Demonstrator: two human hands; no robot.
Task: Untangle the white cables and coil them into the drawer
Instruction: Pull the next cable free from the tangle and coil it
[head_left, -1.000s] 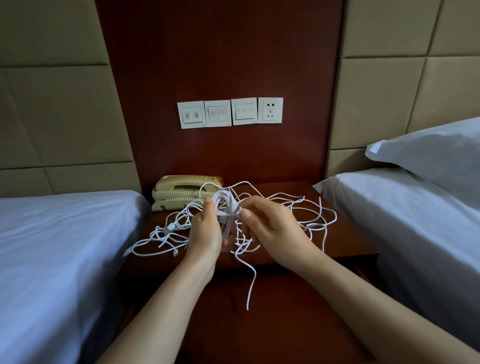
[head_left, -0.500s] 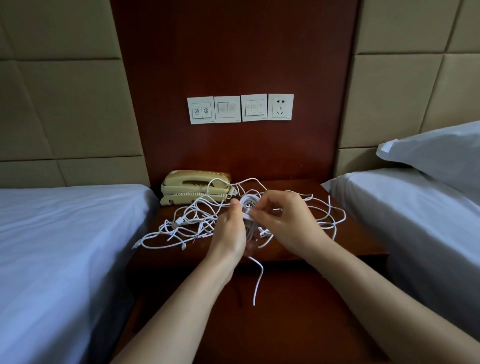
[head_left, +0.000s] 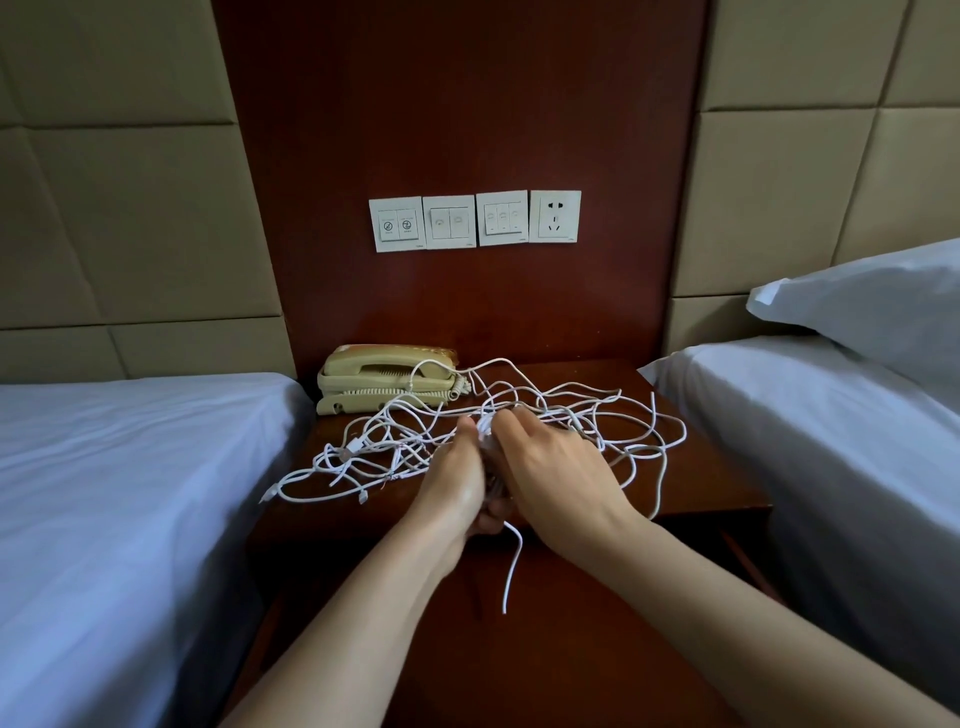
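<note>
A tangle of thin white cables (head_left: 587, 421) lies spread over the dark wooden nightstand (head_left: 701, 478). My left hand (head_left: 457, 478) grips a small bundle of coiled white cable between thumb and fingers at the middle of the tangle. My right hand (head_left: 545, 462) is pressed against the left, its fingers curled over the same bundle. One loose cable end (head_left: 511, 566) hangs down from between my hands over the nightstand's front. No drawer opening shows clearly.
A beige corded telephone (head_left: 387, 376) sits at the back left of the nightstand. Beds with pale sheets flank it, left (head_left: 119, 493) and right (head_left: 841, 441), with a pillow (head_left: 872, 301) on the right. Wall switches and a socket (head_left: 475, 221) hang above.
Both hands have sunk lower onto the nightstand and closed together around the coiled bundle. The hanging cable end has become shorter.
</note>
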